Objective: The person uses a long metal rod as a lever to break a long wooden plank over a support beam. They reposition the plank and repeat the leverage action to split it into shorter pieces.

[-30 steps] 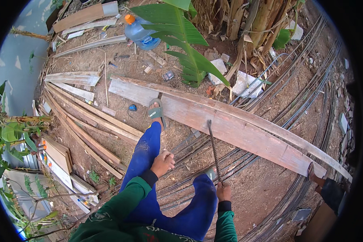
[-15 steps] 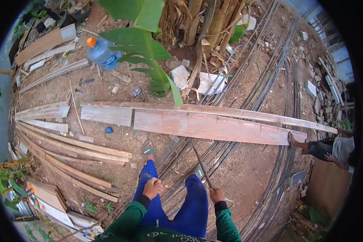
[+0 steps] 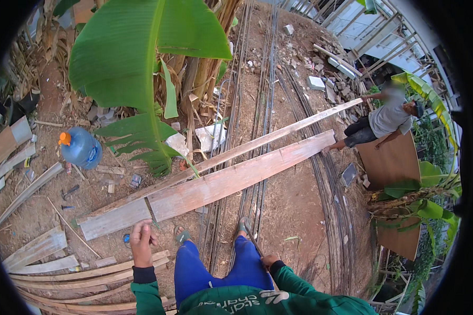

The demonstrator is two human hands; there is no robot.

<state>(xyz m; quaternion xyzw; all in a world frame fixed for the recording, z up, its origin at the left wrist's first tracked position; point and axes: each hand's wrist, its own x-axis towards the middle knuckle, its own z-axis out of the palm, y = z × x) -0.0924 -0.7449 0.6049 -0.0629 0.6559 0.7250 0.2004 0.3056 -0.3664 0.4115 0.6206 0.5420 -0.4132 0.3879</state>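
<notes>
My left hand (image 3: pixel 142 242) is raised in front of me, its fingers loosely bent and apart, with nothing visible in them. In the view it overlaps the near edge of a short grey board (image 3: pixel 115 218). My right hand (image 3: pixel 270 261) is closed around the end of a long, thin dark tool (image 3: pixel 254 243); its exact kind is hard to make out. Beyond my feet, a wide reddish board (image 3: pixel 242 182) lies end to end with the short one, a narrow gap between them. A long narrow timber (image 3: pixel 278 134) runs along their far side.
A co-worker (image 3: pixel 386 121) at the right holds the timber's far end, a foot by the wide board. Steel bars (image 3: pixel 320 210) cross the ground. Wooden strips (image 3: pixel 89 278) lie at lower left. A water jug (image 3: pixel 81 148), a hammer (image 3: pixel 69 192) and a banana plant (image 3: pixel 152 68) stand or lie beyond.
My view has turned right, bringing the co-worker fully into sight. My left hand has moved forward and left, its fingers loosening. The narrow timber's right end has swung away from the wide board.
</notes>
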